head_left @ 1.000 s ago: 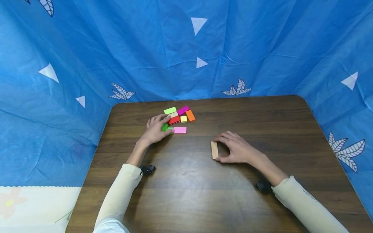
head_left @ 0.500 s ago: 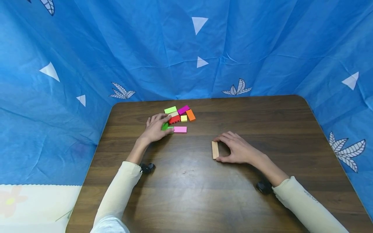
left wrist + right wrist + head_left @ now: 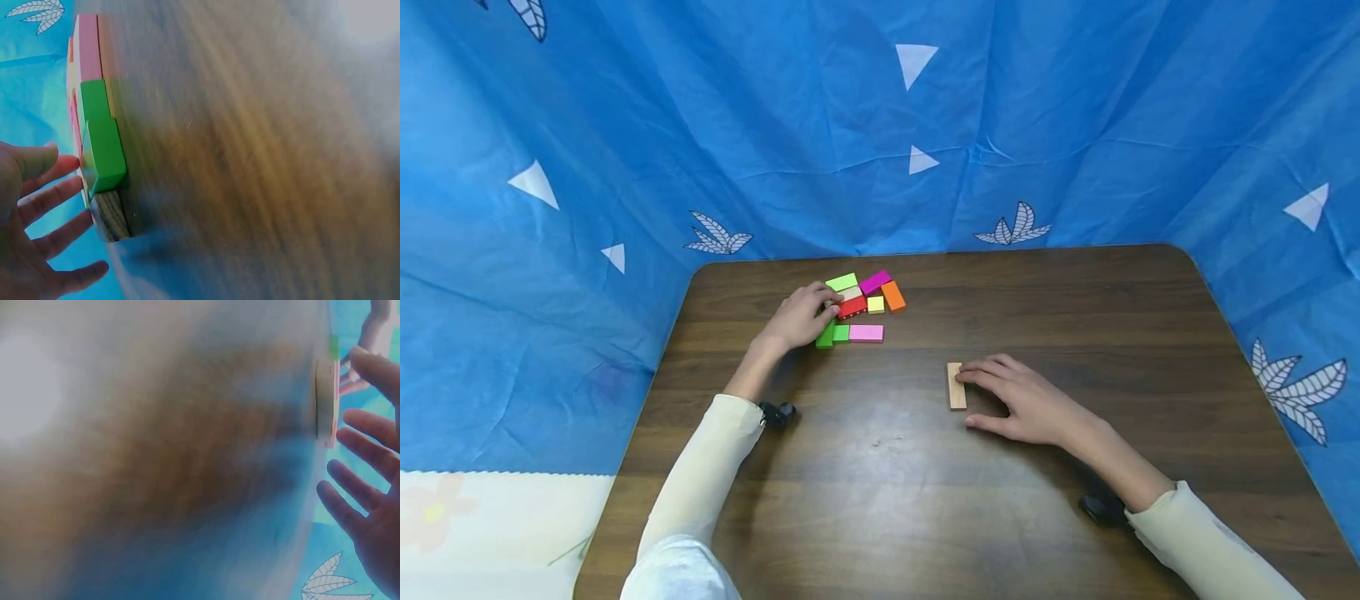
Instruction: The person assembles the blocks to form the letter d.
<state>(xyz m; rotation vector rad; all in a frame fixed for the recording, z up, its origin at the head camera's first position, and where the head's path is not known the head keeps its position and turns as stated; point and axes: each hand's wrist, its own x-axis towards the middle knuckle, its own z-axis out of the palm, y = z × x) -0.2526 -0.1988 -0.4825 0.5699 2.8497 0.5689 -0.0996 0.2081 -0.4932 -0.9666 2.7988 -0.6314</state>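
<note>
My right hand (image 3: 1026, 404) hovers with spread fingers beside a plain wooden block (image 3: 956, 387) lying on the table. Its fingertips overlap the block's right side in the head view, while the thumb is apart from it. At the back left, my left hand (image 3: 797, 318) is over the left end of a cluster of coloured blocks. A green block (image 3: 107, 156) and a dark wood-grained block (image 3: 111, 215) are near its loosely spread fingers. Beside it are a small green block (image 3: 841, 333), a pink block (image 3: 867, 333), a red block (image 3: 852, 307) and a pale block (image 3: 850, 293).
Behind these lie a lime block (image 3: 842, 282), a magenta block (image 3: 876, 282), an orange block (image 3: 892, 296) and a small yellow block (image 3: 876, 305). A blue patterned curtain (image 3: 820, 200) hangs behind the brown wooden table (image 3: 880, 500).
My right hand has let go of the wooden block and drawn slightly right, its thumb coming away. My left hand has shifted slightly back, uncovering more of the green blocks.
</note>
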